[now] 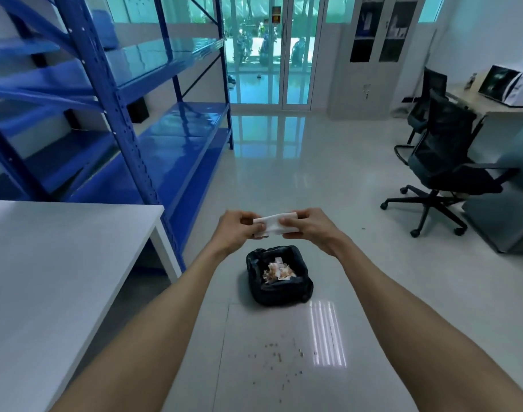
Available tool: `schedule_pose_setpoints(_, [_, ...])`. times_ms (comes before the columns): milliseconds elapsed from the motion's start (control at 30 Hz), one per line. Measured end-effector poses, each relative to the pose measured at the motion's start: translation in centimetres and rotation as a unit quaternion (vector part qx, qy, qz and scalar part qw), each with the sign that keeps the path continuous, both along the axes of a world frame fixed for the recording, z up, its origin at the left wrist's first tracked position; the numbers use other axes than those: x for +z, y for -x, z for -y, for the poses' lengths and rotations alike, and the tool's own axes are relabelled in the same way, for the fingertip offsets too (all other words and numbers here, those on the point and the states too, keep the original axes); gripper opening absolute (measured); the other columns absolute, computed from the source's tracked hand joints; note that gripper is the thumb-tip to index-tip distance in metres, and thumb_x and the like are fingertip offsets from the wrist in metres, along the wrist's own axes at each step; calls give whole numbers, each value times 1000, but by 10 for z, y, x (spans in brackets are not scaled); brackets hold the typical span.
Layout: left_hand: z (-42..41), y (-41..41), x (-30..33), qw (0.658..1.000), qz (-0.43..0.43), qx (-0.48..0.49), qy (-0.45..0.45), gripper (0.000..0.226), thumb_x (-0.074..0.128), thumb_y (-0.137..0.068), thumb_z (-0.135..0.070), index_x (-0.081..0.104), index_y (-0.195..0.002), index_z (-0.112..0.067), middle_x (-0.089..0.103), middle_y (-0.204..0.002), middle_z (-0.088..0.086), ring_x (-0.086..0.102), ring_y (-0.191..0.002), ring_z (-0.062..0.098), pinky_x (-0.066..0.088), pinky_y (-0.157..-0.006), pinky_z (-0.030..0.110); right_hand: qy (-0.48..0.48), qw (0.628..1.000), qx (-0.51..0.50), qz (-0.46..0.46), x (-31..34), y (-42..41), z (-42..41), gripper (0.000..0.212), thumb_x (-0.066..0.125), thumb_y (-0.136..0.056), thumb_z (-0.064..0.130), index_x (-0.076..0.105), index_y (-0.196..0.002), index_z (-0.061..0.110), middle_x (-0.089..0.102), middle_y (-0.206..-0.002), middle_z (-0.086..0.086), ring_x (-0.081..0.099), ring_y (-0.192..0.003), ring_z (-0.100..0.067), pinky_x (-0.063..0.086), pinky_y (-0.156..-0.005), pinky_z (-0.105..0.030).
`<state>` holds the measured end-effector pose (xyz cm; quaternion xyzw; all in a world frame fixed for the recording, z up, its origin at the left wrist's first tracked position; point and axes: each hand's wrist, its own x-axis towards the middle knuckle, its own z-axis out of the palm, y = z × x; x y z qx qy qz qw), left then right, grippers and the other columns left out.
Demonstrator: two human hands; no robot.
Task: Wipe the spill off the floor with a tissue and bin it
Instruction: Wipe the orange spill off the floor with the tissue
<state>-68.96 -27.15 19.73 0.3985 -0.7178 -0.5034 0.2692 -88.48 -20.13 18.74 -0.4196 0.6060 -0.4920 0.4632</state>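
Head view: both arms stretched forward over the floor (328,179). Left hand (235,230) and right hand (309,228) hold one folded white tissue (276,223) between them, in the air. Left fingers pinch its left end, right thumb and fingers pinch its right end; both grips pressed onto the tissue, not spread. Tissue looks clean, slightly tilted, right end higher.

Below the hands, on the floor, sits a small bin (279,276) with a black liner, open top, crumpled stained tissues (279,272) inside. Tissue in hand is above and just beyond the bin's far rim, not touching it.

Spill (279,356): scattered small brownish specks on the pale floor tile nearer the camera than the bin, between the forearms.

White table (61,263) at left, blue shelving (111,114) behind it. Black chair (441,162) at right, desk (492,105) beyond it. Glass door (269,49) at far end.
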Motion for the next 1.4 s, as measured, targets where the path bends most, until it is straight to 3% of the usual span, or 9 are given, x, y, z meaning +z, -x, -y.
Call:
schedule_pose_setpoints(200, [4, -4, -144, 999, 42, -2, -3, 13, 75, -69, -26, 76, -82, -25, 76, -83, 9, 73, -84, 27, 57, -84, 48, -14, 1000, 16, -12, -147, -1, -6, 29, 71, -91, 13, 69, -114, -4, 70, -107, -25, 70, -98, -33, 59, -84, -40])
schedule_pose_setpoints(400, [-16, -9, -329, 998, 53, -8, -12, 16, 72, -72, -21, 77, -87, -23, 77, -81, 3, 73, -83, 20, 57, -86, 46, -5, 999, 31, -19, -331, -5, -22, 22, 66, -94, 16, 73, -112, 4, 71, -113, -14, 70, -101, -26, 60, -83, -39])
schedule_pose_setpoints(567, [-21, -9, -495, 997, 63, -30, -19, 22, 75, -65, -34, 78, -86, -29, 77, -85, 2, 71, -90, 23, 55, -90, 50, 2, 999, 15, -32, -507, -7, -42, 28, 67, -95, 20, 70, -118, 3, 70, -112, -17, 69, -102, -30, 58, -86, -44])
schedule_pose_setpoints(733, [-37, -2, -594, 997, 55, -49, 12, 12, 74, -78, -14, 77, -85, -24, 76, -87, 7, 71, -87, 24, 53, -92, 50, 44, 997, 22, -66, -607, -3, -58, 29, 68, -94, 18, 69, -119, 3, 72, -109, -13, 70, -98, -25, 59, -83, -35])
schedule_pose_setpoints(833, [-38, 3, -635, 996, 58, -66, 19, 11, 74, -79, -11, 76, -84, -21, 75, -90, 13, 69, -85, 26, 52, -93, 51, 72, 991, 18, -115, -649, 1, -60, 27, 69, -93, 22, 73, -115, 9, 74, -102, -11, 69, -88, -19, 56, -78, -29])
schedule_pose_setpoints(1000, [-47, 4, -672, 999, 10, -49, 16, 17, 75, -78, -15, 75, -95, -11, 74, -94, 16, 71, -88, 26, 57, -88, 45, 101, 989, -6, -108, -690, 5, -68, 22, 71, -91, 28, 77, -109, 17, 75, -101, -7, 68, -96, -29, 55, -87, -47])
schedule_pose_setpoints(1167, [-63, 1, -692, 997, -5, -75, -28, 18, 67, -84, -1, 70, -102, 2, 72, -100, 21, 73, -86, 25, 60, -79, 33, 65, 991, 51, -106, -705, -3, -76, 24, 66, -95, 22, 73, -116, 12, 73, -106, -9, 68, -90, -18, 56, -78, -31])
schedule_pose_setpoints(1300, [-50, -6, -721, 996, 6, -86, -31, 24, 71, -85, -12, 68, -105, 0, 72, -100, 18, 73, -86, 23, 59, -84, 37, 59, 990, 53, -120, -723, 1, -68, 26, 64, -95, 18, 71, -118, 7, 70, -109, -15, 68, -94, -27, 58, -78, -33])
schedule_pose_setpoints(1400, [-39, -20, -747, 992, 82, -94, 21, 31, 68, -86, -34, 68, -110, -14, 74, -101, 4, 70, -92, 13, 56, -89, 37, 46, 992, 6, -118, -741, 7, -69, 25, 65, -95, 21, 72, -117, 9, 70, -109, -13, 69, -95, -32, 59, -83, -44])
